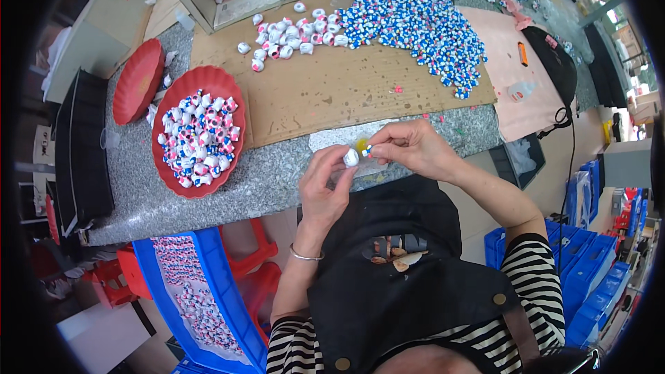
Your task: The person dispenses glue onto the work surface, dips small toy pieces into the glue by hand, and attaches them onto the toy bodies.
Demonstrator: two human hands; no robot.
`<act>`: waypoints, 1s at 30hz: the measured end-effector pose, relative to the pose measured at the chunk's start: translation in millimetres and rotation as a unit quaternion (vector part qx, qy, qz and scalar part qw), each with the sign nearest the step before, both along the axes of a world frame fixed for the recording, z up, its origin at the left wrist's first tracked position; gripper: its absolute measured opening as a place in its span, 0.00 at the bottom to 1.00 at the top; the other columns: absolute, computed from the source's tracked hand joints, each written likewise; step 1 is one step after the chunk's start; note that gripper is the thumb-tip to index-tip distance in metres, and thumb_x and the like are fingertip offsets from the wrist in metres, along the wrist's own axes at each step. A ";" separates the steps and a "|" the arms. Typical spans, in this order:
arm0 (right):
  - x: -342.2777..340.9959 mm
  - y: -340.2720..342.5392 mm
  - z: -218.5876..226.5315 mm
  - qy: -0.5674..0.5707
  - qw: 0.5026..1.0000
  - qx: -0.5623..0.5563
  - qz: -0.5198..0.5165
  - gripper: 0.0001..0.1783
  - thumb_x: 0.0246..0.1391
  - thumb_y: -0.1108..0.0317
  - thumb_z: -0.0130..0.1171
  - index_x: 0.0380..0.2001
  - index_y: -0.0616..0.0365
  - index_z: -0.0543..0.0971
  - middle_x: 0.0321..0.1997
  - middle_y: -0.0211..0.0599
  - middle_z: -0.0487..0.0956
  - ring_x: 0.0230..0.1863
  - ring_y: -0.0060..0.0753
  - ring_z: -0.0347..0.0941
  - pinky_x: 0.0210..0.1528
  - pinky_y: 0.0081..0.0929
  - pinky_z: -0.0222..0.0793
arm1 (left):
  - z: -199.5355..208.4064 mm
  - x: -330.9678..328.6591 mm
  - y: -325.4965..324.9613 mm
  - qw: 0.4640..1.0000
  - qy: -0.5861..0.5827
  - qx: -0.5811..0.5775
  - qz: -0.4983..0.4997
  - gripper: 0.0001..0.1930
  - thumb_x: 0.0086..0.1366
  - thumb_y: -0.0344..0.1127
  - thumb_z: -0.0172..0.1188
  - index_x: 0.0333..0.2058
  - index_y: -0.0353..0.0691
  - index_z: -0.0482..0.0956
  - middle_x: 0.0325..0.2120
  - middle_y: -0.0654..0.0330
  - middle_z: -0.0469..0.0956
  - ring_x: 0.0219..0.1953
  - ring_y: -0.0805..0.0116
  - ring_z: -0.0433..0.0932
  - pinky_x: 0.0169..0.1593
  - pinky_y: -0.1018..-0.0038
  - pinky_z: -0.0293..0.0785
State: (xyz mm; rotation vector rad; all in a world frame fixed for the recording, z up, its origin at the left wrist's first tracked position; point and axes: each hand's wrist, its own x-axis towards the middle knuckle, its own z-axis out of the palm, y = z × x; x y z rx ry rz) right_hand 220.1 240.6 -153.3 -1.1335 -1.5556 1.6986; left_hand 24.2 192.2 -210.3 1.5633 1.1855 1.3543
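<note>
Bowl (201, 77), red and fluted, sits left of the cardboard sheet (298, 97); its raised wall likely contains the mixed pieces (201, 131). White-and-pink pieces (298, 34) occupy the sheet's far left part. Left hand (325, 183), at the sheet's near side: thumb and fingers closed around a white piece (351, 158), apparently leaving its right side accessible. Right hand (414, 147), beside it before the sheet: thumb and forefinger pinched on a blue-and-white piece (367, 152), a grip suited to small parts. Loose pile (415, 21), sheet's far right: probably grouped separately for easy picking.
</note>
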 end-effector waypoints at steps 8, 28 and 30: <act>3.9 -2.7 17.2 -0.075 0.942 0.318 0.081 0.08 0.51 0.72 0.61 0.36 0.57 0.81 0.25 0.37 0.78 0.26 0.35 0.76 0.29 0.30 0.70 | 25.2 -10.4 6.1 0.956 -0.130 -0.139 -0.224 0.14 0.64 0.21 0.53 0.49 0.30 0.76 0.35 0.56 0.77 0.33 0.73 0.78 0.37 0.80 0.76; 49.7 160.5 -38.5 -0.336 0.770 0.539 -0.059 0.05 0.44 0.75 0.53 0.26 0.61 0.78 0.28 0.46 0.74 0.34 0.48 0.75 0.36 0.41 0.72 | 79.4 -156.1 48.1 0.831 0.443 0.137 0.308 0.19 0.56 0.23 0.58 0.49 0.33 0.73 0.46 0.45 0.70 0.49 0.48 0.70 0.54 0.60 0.65; 52.6 177.3 -40.0 -0.392 0.743 0.541 -0.037 0.05 0.42 0.77 0.53 0.25 0.62 0.77 0.29 0.45 0.74 0.35 0.48 0.75 0.36 0.41 0.73 | 84.3 -134.9 71.6 0.861 0.401 0.169 0.262 0.19 0.55 0.23 0.60 0.48 0.32 0.73 0.46 0.45 0.71 0.50 0.46 0.70 0.55 0.59 0.65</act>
